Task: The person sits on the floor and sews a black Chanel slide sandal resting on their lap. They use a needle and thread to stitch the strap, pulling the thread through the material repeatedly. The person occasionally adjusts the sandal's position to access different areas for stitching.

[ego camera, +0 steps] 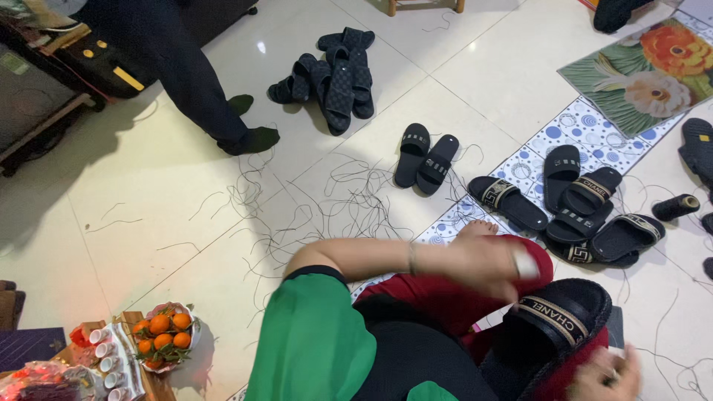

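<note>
A black slipper [553, 327] with a pale patterned band across its strap lies on my lap, over red cloth. My left hand [486, 266], at the end of a green-sleeved arm with a thin bracelet, hovers just above the slipper's strap. It is motion-blurred, its fingers closed around a small white thing [524, 264]. My right hand [605, 377], with a ring on it, sits at the bottom edge and grips the near end of the slipper. My bare foot [475, 229] shows beyond the left hand.
Several black slippers lie in groups on the tiled floor [338, 78] [425, 157] [587, 212]. A dark thread spool [676, 206] and loose threads [327, 208] lie about. Another person's legs [212, 96] stand at upper left. A basket of oranges [163, 336] and small cups [111, 362] sit at lower left.
</note>
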